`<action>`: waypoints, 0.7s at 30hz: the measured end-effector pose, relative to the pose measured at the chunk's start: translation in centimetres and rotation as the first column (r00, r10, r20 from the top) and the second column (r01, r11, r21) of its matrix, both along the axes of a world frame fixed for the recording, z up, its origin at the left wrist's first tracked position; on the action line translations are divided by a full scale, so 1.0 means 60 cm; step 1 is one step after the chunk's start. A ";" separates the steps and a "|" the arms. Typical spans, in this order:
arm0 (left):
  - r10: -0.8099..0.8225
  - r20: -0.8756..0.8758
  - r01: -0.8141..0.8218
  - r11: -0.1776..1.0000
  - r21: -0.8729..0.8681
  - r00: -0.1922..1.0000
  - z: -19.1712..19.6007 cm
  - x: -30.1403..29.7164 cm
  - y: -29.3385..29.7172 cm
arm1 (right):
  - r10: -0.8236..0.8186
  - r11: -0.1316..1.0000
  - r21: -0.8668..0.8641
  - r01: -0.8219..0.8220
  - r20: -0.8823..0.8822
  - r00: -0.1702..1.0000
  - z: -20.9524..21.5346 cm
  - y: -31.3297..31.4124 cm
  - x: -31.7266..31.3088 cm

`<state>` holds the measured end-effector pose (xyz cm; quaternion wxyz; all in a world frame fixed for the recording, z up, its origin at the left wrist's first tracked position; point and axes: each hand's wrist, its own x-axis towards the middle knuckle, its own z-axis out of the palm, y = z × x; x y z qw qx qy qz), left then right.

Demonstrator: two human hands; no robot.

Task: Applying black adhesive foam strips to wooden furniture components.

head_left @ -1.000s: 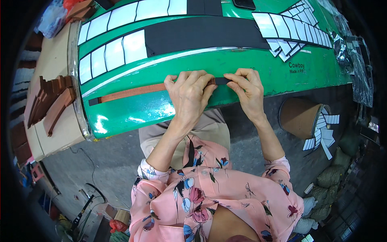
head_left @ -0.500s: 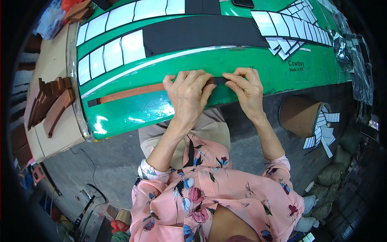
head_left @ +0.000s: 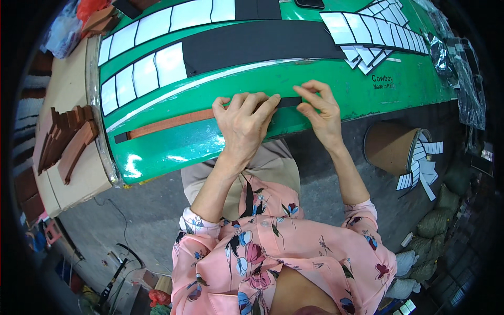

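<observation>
My left hand [head_left: 244, 119] lies flat with fingers together on a long narrow strip [head_left: 168, 122], brown with black ends, that lies along the near edge of the green table [head_left: 336, 89]. My right hand [head_left: 321, 111] pinches the strip's black right end [head_left: 290, 101] between thumb and fingers. A wide black strip [head_left: 257, 44] lies further back on the table.
Rows of white rectangular pieces [head_left: 147, 73] line the table's far left and far right [head_left: 378, 34]. A cardboard sheet with brown strips [head_left: 65, 142] stands to the left. A round cardboard drum [head_left: 388, 147] with white pieces on its rim stands at the right on the grey floor.
</observation>
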<state>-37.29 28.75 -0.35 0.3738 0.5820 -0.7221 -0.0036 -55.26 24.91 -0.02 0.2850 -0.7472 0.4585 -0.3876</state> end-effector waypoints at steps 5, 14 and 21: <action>-0.015 0.094 0.022 0.997 -0.071 0.995 -0.011 -0.005 -0.001 | 0.023 0.996 0.081 -0.028 0.065 0.998 -0.007 0.010 -0.016; -0.034 0.178 0.064 0.984 -0.166 0.983 -0.014 0.002 -0.011 | 0.020 0.980 -0.197 -0.034 -0.077 0.997 -0.020 0.003 0.003; -0.053 0.136 0.068 0.992 -0.103 0.989 -0.020 0.024 -0.019 | -0.022 0.980 0.201 0.002 0.095 0.995 -0.027 -0.019 0.012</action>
